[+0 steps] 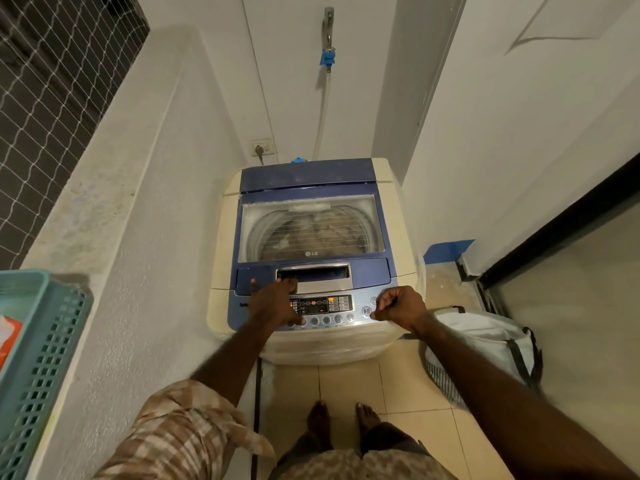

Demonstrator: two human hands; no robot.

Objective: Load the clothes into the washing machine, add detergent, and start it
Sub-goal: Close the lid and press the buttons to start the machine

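— How is the left hand point(275, 301) seen?
— It is laid palm down on the front of the washer point(225, 244), fingers straight and spread. Nothing is gripped. The fingertips point(291, 281) are set at the lower edge of the handle point(322, 273), and the thumb is stretched onto the panel point(343, 304).
— And the right hand point(401, 308)?
— It is clenched, with nothing seen inside it, at the right end of the panel. The thumb is held just beside the start button point(366, 311); whether the button is touched cannot be told.
— Where are the clothes point(325, 233) found?
— Inside the drum point(266, 230), seen through the glass of the lid point(370, 271), which is closed and flat.
— What is kept at the left?
— An orange packet point(7, 341) is laid in a teal basket point(45, 348) on the ledge point(86, 220); its label cannot be read.
— What is placed around the washer?
— A white bag point(485, 337) is stood on the tiled floor point(346, 386) just to the right of it. Behind the washer a hose point(323, 109) is hung from a tap point(328, 26) on the wall, and a plug point(259, 149) is fitted into the socket point(268, 145) to the left of it.
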